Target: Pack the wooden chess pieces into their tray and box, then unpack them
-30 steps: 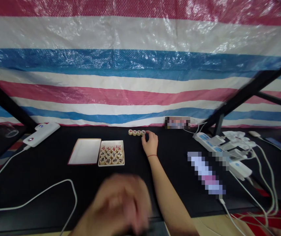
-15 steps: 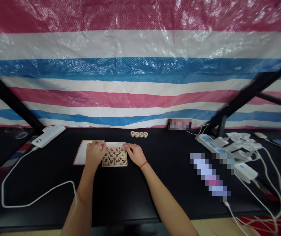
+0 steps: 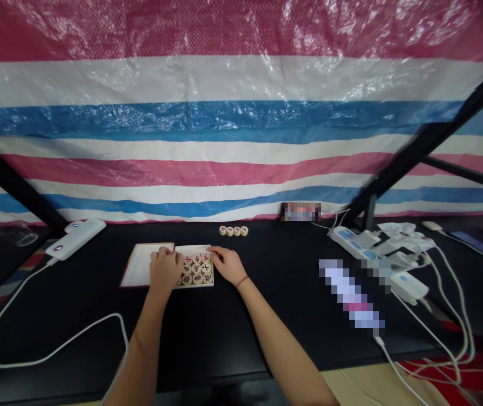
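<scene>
A shallow white box (image 3: 194, 286) lies on the black table with rows of round Chinese chess pieces (image 3: 198, 268) in it, marked in red and black. Its white-lined lid (image 3: 140, 265) is folded out to the left. My left hand (image 3: 165, 268) is over the box's left side, fingers curled downward and hiding some pieces; what the fingertips hold, if anything, is hidden. At the far right corner, my right hand (image 3: 229, 265) grips the box's edge between thumb and fingers. Several red-marked chess pieces (image 3: 233, 230) stand in a row behind the box.
A white power bank (image 3: 76, 238) with a looping cable lies to the left. On the right are a blurred-out phone-like object (image 3: 351, 296), a power strip (image 3: 351, 238) with chargers, and tangled white cables. A striped tarp (image 3: 224, 163) hangs behind the table.
My left hand has moved right and slightly down over the pieces, uncovering more of the lid. My right hand stays at the box's corner. The whole view has shifted slightly.
</scene>
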Tool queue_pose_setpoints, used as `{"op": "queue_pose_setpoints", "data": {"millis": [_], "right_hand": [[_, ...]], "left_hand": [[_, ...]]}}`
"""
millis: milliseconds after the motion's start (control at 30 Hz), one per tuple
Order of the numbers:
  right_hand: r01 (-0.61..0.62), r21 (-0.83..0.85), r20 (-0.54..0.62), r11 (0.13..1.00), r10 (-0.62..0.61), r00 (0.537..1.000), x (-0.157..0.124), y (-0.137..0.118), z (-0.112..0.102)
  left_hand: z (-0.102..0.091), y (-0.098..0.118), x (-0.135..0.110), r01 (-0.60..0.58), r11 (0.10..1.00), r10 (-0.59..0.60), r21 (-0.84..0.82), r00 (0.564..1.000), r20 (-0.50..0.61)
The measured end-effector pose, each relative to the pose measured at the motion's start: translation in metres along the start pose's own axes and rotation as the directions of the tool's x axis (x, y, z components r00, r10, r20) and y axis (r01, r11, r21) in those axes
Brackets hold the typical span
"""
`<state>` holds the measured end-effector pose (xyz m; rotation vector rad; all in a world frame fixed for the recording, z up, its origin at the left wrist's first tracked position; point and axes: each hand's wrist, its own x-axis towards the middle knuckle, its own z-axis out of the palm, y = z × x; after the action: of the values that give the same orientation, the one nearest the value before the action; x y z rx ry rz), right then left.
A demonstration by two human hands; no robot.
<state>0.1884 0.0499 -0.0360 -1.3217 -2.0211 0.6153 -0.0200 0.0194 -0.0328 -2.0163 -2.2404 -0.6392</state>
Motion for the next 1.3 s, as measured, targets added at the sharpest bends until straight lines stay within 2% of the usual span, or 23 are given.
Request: {"op": "queue_pose_setpoints", "data": {"millis": [300, 633, 700, 833, 1000, 1133, 1300], "right_hand": [[-0.057, 0.107, 0.043, 0.993, 0.052, 0.998, 0.002, -0.001, -0.005], [-0.041, 0.082, 0.007, 0.996, 0.041, 0.999, 0.000, -0.005, -0.007], [-0.042, 0.083, 0.000, 0.996, 0.042, 0.999, 0.000, -0.004, -0.005], [-0.050, 0.108, -0.008, 0.993, 0.051, 0.999, 0.001, -0.001, -0.003], [-0.062, 0.105, -0.007, 0.993, 0.063, 0.998, 0.000, -0.003, -0.005], [-0.060, 0.102, -0.008, 0.993, 0.061, 0.998, -0.001, -0.006, -0.006], [-0.050, 0.102, -0.012, 0.994, 0.051, 0.999, -0.002, -0.004, -0.005]], "left_hand": [[-0.006, 0.012, -0.003, 0.018, 0.998, -0.015, 0.064, 0.999, -0.034], [-0.019, 0.018, -0.006, 0.040, 0.999, -0.039, 0.009, 0.993, -0.111], [-0.020, 0.015, -0.004, 0.040, 0.999, -0.040, 0.001, 0.996, -0.085], [-0.022, 0.008, 0.000, 0.015, 0.998, -0.013, -0.058, 0.999, 0.040], [-0.036, 0.010, 0.003, 0.051, 0.994, -0.029, -0.100, 0.977, 0.209], [-0.044, 0.012, 0.003, 0.065, 0.986, -0.026, -0.155, 0.970, 0.242], [-0.045, 0.001, 0.006, 0.064, 0.971, 0.007, -0.231, 0.955, 0.296]]}}
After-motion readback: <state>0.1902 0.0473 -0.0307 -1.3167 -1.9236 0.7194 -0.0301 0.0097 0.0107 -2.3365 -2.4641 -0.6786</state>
